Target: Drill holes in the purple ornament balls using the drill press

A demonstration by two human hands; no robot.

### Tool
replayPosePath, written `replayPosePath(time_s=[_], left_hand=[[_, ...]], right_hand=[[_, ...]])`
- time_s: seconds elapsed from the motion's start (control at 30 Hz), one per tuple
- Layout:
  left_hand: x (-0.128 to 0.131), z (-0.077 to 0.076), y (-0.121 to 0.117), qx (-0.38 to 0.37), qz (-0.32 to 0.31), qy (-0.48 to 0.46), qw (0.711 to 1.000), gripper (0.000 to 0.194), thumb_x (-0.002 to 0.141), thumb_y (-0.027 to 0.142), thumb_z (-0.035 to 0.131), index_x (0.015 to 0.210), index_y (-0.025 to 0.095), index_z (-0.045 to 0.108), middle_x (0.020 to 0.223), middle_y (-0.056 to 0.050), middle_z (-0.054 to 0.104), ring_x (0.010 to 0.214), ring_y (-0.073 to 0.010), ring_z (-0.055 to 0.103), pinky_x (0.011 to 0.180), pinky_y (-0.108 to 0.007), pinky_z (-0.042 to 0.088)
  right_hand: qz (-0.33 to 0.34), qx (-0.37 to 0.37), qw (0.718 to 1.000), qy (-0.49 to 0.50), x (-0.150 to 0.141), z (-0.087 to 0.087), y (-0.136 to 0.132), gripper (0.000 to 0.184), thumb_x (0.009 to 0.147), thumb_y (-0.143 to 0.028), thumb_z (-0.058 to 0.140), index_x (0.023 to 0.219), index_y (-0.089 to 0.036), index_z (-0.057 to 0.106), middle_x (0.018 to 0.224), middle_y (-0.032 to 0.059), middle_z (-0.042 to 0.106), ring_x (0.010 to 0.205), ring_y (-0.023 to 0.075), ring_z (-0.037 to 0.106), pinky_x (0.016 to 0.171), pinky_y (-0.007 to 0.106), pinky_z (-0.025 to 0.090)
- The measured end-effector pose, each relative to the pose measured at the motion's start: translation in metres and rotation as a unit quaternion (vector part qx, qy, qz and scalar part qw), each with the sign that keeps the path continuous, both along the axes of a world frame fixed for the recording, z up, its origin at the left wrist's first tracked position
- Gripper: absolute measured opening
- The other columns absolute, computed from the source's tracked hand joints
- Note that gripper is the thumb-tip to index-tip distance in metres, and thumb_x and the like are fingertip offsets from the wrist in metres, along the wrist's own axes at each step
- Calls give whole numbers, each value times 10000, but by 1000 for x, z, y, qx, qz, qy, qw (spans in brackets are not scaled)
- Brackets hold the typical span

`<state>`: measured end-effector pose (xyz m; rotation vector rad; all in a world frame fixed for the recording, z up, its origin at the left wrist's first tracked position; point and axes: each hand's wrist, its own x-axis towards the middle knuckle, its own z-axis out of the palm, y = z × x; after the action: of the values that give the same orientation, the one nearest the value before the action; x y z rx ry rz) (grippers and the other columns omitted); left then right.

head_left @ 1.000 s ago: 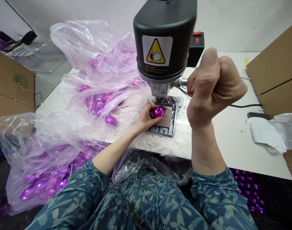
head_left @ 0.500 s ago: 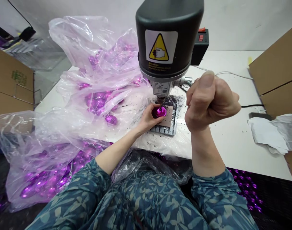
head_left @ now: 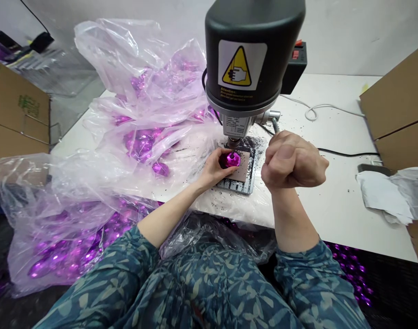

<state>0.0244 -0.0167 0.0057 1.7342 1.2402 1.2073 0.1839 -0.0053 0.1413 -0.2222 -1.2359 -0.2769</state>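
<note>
1. Bauble (head_left: 233, 159) in your left hand (head_left: 213, 168) is magenta-purple, mirror-bright and faceted, with highlights across its near side and a dark spot on top; you cannot tell whether that spot is a hole or something set in it.
2. It sits on a brown board (head_left: 242, 173), which lies on the grey metal base plate (head_left: 239, 186) of the machine (head_left: 255, 28), right under the metal spindle (head_left: 233, 142). Whether spindle and bauble touch is too small to see.
3. Its dark spot faces up, toward the spindle. From your view the outline is roundish, so you cannot make out a long axis.
4. Your left grip is curved around the bauble from the left, opened only as wide as the piece: thumb on the side near you, fingers on the far side, pinching it between them. Its right side is uncovered.
5. Your right hand (head_left: 293, 161) is a closed fist around the lever (head_left: 275, 124) at the machine's right side, thumb folded over the fingers.
6. Black crumbs are scattered over the board, the base plate and the bench (head_left: 335, 187) around them. Left of your left hand, a loose purple piece (head_left: 160, 169) lies beside the clear plastic bag (head_left: 109, 107).
</note>
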Motion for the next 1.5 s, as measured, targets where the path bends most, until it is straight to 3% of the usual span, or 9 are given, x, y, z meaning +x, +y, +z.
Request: replayPosePath(time_s=[0.4,0.53,0.67,0.77,0.9,1.03,1.13,1.27,1.5], left_hand=[[5,4,-1,4,26,4,1000,523,771,249,973,1206,212,685,1199,-94,787,1107,-271,766,973,-423,640],[4,22,-34,7,84,18,996,463,796,284,939,1150,207,651,1126,-79,772,992,-238,759,864,-386,649],[-6,30,-105,27,-147,59,987,441,866,395,896,1182,209,651,1051,-61,771,902,-207,752,791,-335,637],[-14,14,-151,98,-336,207,914,445,894,395,900,1208,167,683,1046,-109,794,907,-237,763,799,-345,640],[-23,-21,-172,272,-344,390,810,368,974,256,814,1295,116,701,1250,-223,796,1000,-279,777,884,-400,641],[-45,-29,-132,367,-227,243,869,323,1102,461,663,1269,188,705,1100,-117,814,867,-202,763,723,-317,624],[-73,-1,-64,217,-32,295,930,264,1155,242,480,1312,218,691,1097,-98,796,987,-219,779,854,-357,649],[-106,48,25,-72,189,496,845,516,1036,34,438,1532,99,564,1390,-254,714,1280,-348,712,1078,-479,587],[-125,55,61,-116,169,543,814,512,924,2,527,1422,72,626,1584,-341,537,1421,-467,612,1174,-579,500]], right_hand=[[-43,-65,997,5,-6,30,-9,544,1075,-248,567,607,-220,290,468,-74,279,361,55,284,395,310,189],[-40,-188,981,21,-7,63,-8,634,1011,-680,528,620,-249,276,500,-46,308,446,97,266,500,370,272],[11,-218,976,8,-7,69,-5,607,963,-707,530,644,-261,271,538,-41,282,492,110,276,551,365,291],[32,-153,987,38,-12,68,-7,581,966,-605,595,640,-231,294,550,-52,292,464,63,298,540,333,258],[43,-152,986,59,-16,71,-13,587,944,-576,636,620,-210,310,523,-62,324,451,39,322,547,319,263],[67,-218,972,58,-13,71,-18,606,906,-645,668,583,-228,368,522,-60,387,480,66,335,560,344,284],[74,-230,968,68,-10,68,-19,615,916,-635,671,566,-222,379,523,-66,379,493,60,332,560,340,257],[91,-233,965,76,-9,64,-17,653,928,-612,686,549,-204,345,523,-71,385,498,38,334,553,316,252],[67,-214,973,58,-5,57,-15,678,991,-581,678,552,-217,312,514,-59,387,487,56,344,548,342,199]])
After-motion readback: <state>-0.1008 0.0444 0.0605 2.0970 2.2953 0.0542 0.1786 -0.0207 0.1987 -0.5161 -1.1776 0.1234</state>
